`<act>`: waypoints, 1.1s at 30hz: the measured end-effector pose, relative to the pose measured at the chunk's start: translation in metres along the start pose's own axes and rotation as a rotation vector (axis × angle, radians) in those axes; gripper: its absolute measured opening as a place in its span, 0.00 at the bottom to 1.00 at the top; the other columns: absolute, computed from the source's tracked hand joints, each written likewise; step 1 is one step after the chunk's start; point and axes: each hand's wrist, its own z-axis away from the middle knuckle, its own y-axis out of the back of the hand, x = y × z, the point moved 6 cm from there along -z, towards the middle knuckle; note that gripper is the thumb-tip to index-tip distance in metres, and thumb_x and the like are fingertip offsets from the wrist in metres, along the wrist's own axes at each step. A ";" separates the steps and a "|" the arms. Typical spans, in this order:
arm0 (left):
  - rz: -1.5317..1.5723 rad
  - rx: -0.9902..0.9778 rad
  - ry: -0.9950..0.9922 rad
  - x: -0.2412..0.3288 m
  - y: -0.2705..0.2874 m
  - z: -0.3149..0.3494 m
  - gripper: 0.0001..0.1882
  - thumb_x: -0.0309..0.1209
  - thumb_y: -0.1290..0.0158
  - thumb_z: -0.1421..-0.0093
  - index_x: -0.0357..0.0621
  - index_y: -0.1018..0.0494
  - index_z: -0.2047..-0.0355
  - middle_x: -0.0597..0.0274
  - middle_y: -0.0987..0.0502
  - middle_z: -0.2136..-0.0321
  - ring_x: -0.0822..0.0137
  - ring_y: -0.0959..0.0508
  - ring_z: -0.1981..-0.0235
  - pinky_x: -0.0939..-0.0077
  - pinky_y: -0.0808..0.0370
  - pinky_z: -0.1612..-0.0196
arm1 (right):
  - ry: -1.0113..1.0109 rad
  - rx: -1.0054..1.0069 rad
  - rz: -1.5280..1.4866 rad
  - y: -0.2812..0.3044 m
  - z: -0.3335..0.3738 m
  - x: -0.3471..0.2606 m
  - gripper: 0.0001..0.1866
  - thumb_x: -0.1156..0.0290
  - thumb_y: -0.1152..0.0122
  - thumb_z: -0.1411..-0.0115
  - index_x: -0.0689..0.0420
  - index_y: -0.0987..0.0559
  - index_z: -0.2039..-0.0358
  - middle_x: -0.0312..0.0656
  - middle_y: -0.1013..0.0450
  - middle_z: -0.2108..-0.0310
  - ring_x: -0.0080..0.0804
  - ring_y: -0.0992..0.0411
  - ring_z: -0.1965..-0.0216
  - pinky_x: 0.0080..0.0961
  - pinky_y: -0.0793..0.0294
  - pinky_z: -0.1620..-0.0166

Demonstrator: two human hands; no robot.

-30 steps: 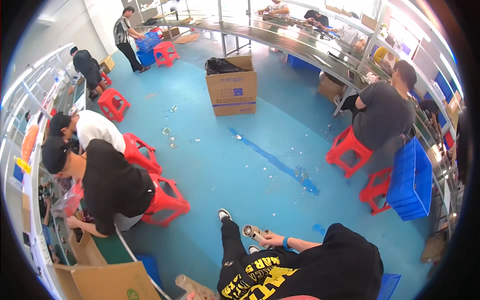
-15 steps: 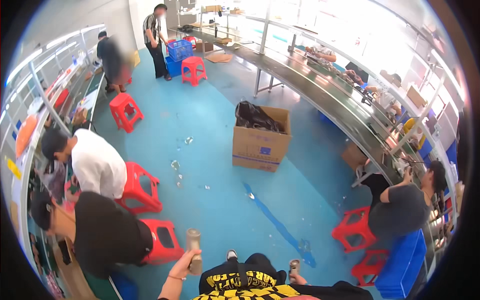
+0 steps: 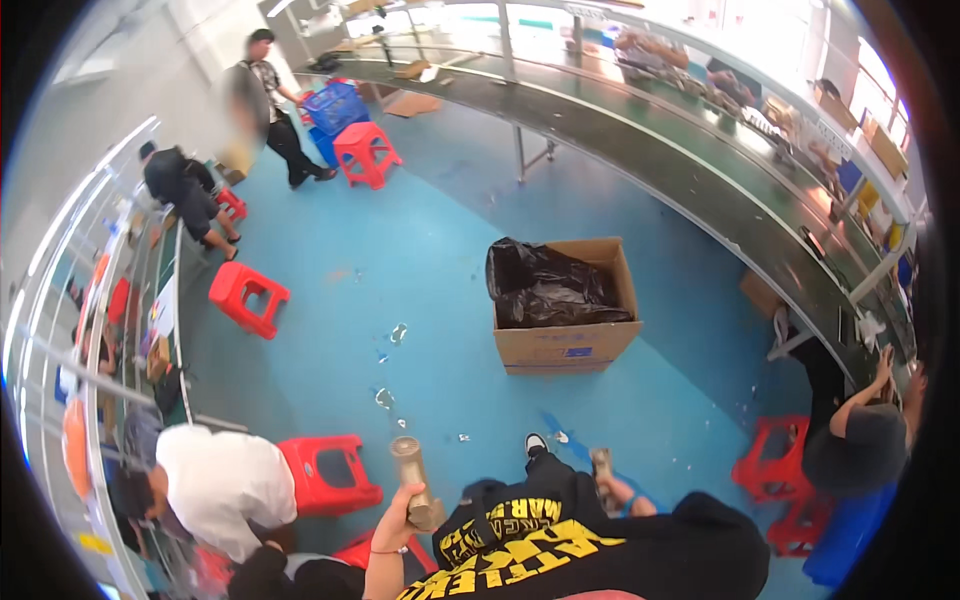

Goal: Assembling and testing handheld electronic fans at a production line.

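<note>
My left hand (image 3: 401, 512) is closed round a tan, metallic-looking cylinder (image 3: 411, 466) with a wide round top, held upright and slightly tilted in front of my body. A similar, smaller-looking tan cylinder (image 3: 601, 463) stands in my right hand (image 3: 617, 492), whose fingers are partly hidden behind it. What kind of thing the cylinders are cannot be told. Beyond my hands, on the blue floor, is an open cardboard box (image 3: 565, 347) lined with a black plastic bag (image 3: 550, 285).
Red stools (image 3: 325, 475) and seated workers line the left bench (image 3: 170, 320). On the right runs a long conveyor table (image 3: 640, 150), with another person (image 3: 855, 445) and a blue crate (image 3: 855, 535) by it. A person stands beside blue crates (image 3: 335, 108) far off. Scraps (image 3: 384, 399) litter the floor.
My view has moved forward and tilted, bringing the cardboard box closer and showing more of the bag inside. Both hands still hold their cylinders. The worker on the right has raised their hands.
</note>
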 end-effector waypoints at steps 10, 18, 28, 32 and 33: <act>-0.126 0.263 -0.213 0.267 0.028 -0.121 0.25 0.43 0.46 0.48 0.50 0.37 0.52 0.68 0.31 0.70 0.70 0.27 0.69 0.66 0.26 0.71 | 0.321 -0.145 0.250 -0.183 0.019 -0.463 0.21 0.58 0.39 0.46 0.55 0.26 0.55 0.32 0.30 0.66 0.21 0.32 0.69 0.22 0.30 0.67; -0.614 0.048 -0.585 0.558 -0.030 -0.281 0.33 0.42 0.39 0.53 0.35 0.33 0.50 0.54 0.27 0.62 0.62 0.26 0.60 0.71 0.29 0.56 | 0.435 0.246 -0.046 -0.244 -0.078 -0.593 0.17 0.64 0.39 0.46 0.60 0.25 0.59 0.34 0.29 0.68 0.21 0.32 0.68 0.21 0.30 0.64; -1.443 -0.002 -0.875 0.835 -0.249 -0.390 0.32 0.45 0.38 0.58 0.38 0.30 0.56 0.46 0.31 0.59 0.48 0.31 0.55 0.58 0.32 0.52 | 0.604 0.958 0.189 -0.229 -0.124 -0.768 0.25 0.62 0.29 0.58 0.64 0.24 0.63 0.47 0.28 0.65 0.42 0.29 0.61 0.32 0.30 0.56; -1.509 -0.069 -1.088 0.907 -0.382 -0.462 0.29 0.46 0.40 0.58 0.43 0.29 0.58 0.50 0.32 0.61 0.47 0.32 0.56 0.52 0.32 0.57 | 0.836 1.151 0.464 -0.167 -0.163 -0.938 0.20 0.63 0.30 0.57 0.61 0.24 0.67 0.47 0.31 0.67 0.45 0.32 0.60 0.36 0.31 0.57; -1.523 -0.106 -1.170 0.923 -0.402 -0.478 0.27 0.46 0.42 0.58 0.46 0.29 0.59 0.51 0.32 0.60 0.46 0.32 0.56 0.49 0.32 0.59 | 0.863 1.165 0.509 -0.155 -0.179 -0.979 0.19 0.63 0.30 0.57 0.60 0.24 0.67 0.47 0.31 0.67 0.45 0.32 0.60 0.36 0.31 0.57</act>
